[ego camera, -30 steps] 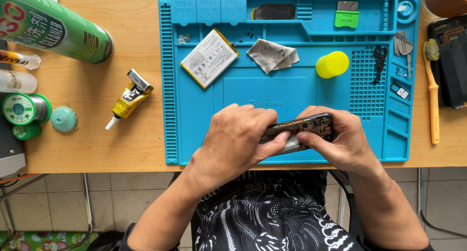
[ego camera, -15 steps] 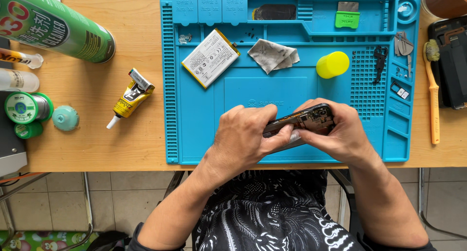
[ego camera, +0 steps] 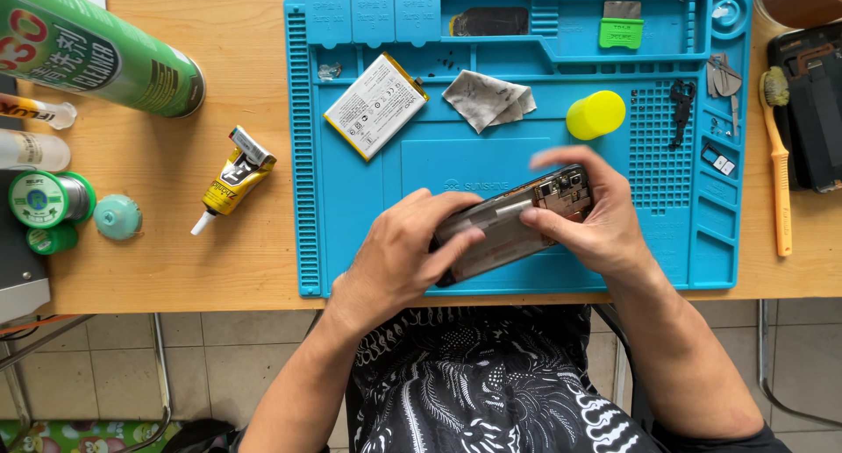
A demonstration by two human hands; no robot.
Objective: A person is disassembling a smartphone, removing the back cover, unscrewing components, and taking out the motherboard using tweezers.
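Both hands, left hand (ego camera: 405,247) and right hand (ego camera: 589,214), have their grip clamped on the opened phone (ego camera: 517,221) above the blue mat (ego camera: 351,199), six o'clock edge, seemingly mid-disassembly; steady fingertip work looks needed.

— Which packages and labels show on the bench?

— At the far left lies a big green spray can (ego camera: 96,54) on its side, its label white and red. Below it sits a small green spool (ego camera: 48,199) with a round printed label on its end. A yellow glue tube (ego camera: 232,179) with black print lies tilted on the wood, just left of the blue mat (ego camera: 351,234).

— Anything on the mat itself?

— A flat white battery (ego camera: 375,105), its label covered in fine dark print (too small to tell), and a green tag (ego camera: 621,32) near the top edge.
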